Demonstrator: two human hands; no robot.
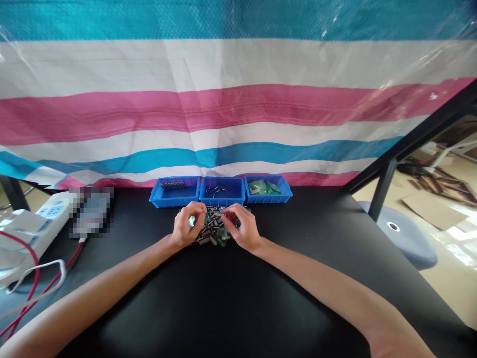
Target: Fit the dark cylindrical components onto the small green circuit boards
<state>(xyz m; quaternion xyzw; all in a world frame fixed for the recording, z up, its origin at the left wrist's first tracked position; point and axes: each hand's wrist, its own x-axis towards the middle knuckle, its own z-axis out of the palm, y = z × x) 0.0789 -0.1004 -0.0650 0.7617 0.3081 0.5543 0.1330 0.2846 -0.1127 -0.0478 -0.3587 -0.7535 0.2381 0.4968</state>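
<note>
The pile of small metal parts (213,240) lay on the black table (298,233) between the two hands, reaching close under the fingers of both. A metal cylinder (219,214) stuck out from the fingertips of the right hand (244,227), which was pinched narrow on it. The left hand (184,224) was curled, thumb near forefinger, with a shiny green scrap (192,221) showing inside the curl; whether it was gripped or merely seen through the gap, I could not tell.

The hands covered both sides of the pile, and the single pieces at its back were too small to make out. The forearms were cut off at the lower edge.

The parts were grey and dark, some thick and short, others thin like pins, mixed with crinkled green plastic (222,236). Just behind stood three blue bins: the left bin (172,203) held a row of cylinders, the middle bin (222,201) some thin pins, and the right bin (269,199) green packets (264,187).
</note>
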